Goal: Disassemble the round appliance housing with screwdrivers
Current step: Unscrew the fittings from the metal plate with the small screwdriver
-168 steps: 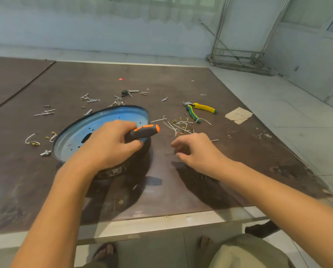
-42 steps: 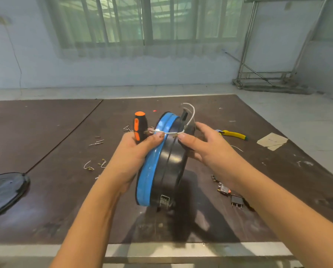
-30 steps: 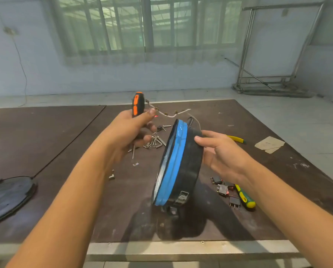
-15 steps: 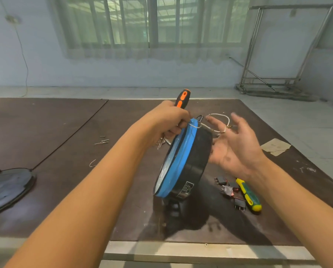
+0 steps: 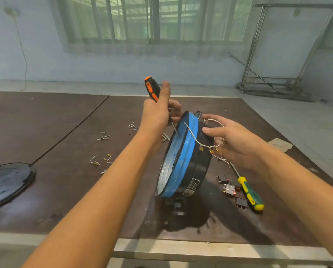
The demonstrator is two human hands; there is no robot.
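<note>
The left hand (image 5: 158,115) wraps its fingers round the handle of the orange-and-black screwdriver (image 5: 152,88), thumb up along it, shaft slanting down to the inner lip of the round housing (image 5: 185,161). The housing stands on edge near the front of the desk (image 5: 65,200), between the hands, its blue-rimmed open face turned left. A white wire (image 5: 191,135) with brass terminals runs over the rim to the right hand (image 5: 239,144), whose fingers are loosely spread, the wire draped across them, gripping nothing that I can see. The step looks like freeing the wiring from the shell: steady the black wall first, since it balances on edge, lever gently with the tip, and feed the wire out slack rather than tug the terminals.

On the dark desk lie a black round cover (image 5: 7,182) at far left, scattered screws (image 5: 102,137), small black switches (image 5: 229,188) and a green-and-yellow screwdriver (image 5: 250,194). Behind stand a barred window (image 5: 152,20) and, right, a metal rack (image 5: 273,86).
</note>
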